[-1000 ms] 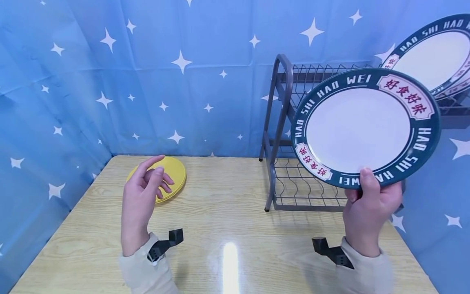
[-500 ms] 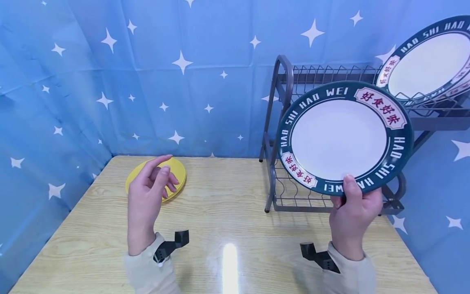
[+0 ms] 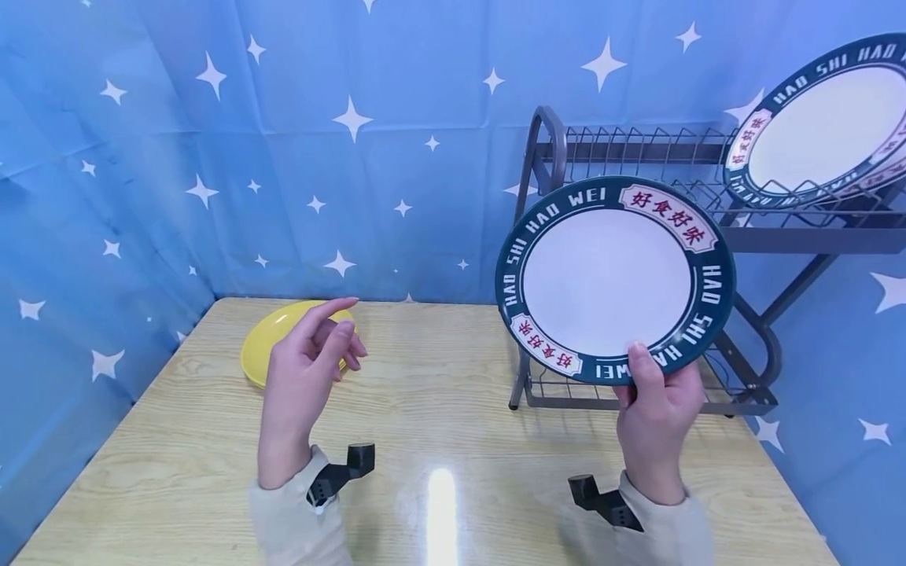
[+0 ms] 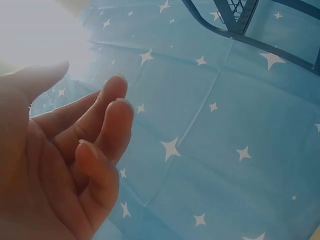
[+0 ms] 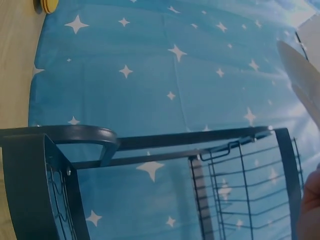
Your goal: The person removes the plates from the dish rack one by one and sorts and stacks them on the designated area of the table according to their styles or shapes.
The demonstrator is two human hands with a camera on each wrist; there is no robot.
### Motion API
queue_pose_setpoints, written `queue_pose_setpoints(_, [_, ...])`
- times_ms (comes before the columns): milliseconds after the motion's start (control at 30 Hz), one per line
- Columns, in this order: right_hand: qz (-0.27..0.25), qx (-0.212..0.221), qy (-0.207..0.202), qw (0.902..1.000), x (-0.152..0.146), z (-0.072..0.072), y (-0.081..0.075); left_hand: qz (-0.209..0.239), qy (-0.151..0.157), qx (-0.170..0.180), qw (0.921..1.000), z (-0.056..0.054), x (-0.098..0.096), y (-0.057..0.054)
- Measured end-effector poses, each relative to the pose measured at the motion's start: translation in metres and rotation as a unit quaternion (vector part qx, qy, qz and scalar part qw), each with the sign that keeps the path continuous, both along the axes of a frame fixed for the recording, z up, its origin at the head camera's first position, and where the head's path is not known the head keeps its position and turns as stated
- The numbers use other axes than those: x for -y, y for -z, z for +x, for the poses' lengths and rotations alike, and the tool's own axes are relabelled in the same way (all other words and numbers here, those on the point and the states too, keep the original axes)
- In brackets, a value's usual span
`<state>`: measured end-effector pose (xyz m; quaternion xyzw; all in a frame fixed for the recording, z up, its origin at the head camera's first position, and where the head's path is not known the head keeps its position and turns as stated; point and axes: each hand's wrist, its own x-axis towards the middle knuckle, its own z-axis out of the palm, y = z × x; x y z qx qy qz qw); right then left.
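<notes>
In the head view my right hand (image 3: 660, 417) pinches the lower rim of a round plate (image 3: 609, 279) with a white centre and a dark green lettered rim, thumb on its face. The plate is tilted up in front of the grey rack (image 3: 750, 399) and covers part of it. My left hand (image 3: 307, 377) hangs with loosely curled fingers and holds nothing. Behind it, partly covered, yellow plates (image 3: 272, 338) lie on the table. The left wrist view shows the left hand's bare palm and bent fingers (image 4: 117, 125). Just the edge of the right hand (image 5: 310, 210) enters the right wrist view.
Similar green-rimmed plates (image 3: 824, 130) lean in the rack's upper tier at the right. The rack's lower tier is a wire shelf near the table top. A wooden table (image 3: 432, 424) spreads below, and a blue star-patterned curtain (image 3: 396, 173) hangs behind and at both sides.
My right hand has carried the green-rimmed plate left and slightly down, away from the plates in the upper tier. My left hand has drifted a little to the right.
</notes>
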<state>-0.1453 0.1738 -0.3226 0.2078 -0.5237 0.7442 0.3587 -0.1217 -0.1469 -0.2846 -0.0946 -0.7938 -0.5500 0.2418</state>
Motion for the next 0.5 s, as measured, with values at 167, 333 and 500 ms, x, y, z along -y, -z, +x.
queue_pose_setpoints(167, [0.012,-0.009,-0.015,0.9998,0.0029,-0.0009,-0.0003,-0.008,0.018,-0.008,0.9998,-0.002,-0.0037,-0.0024])
queue_pose_setpoints(333, [0.042,-0.004,-0.014,0.999,0.006,-0.001,-0.0004,-0.02,0.023,0.004,0.9995,-0.0021,-0.007,-0.0039])
queue_pose_setpoints(500, [0.08,0.018,-0.005,0.9966,0.0075,0.0007,0.0037,-0.022,0.035,0.023,0.9989,-0.0039,-0.0099,0.0003])
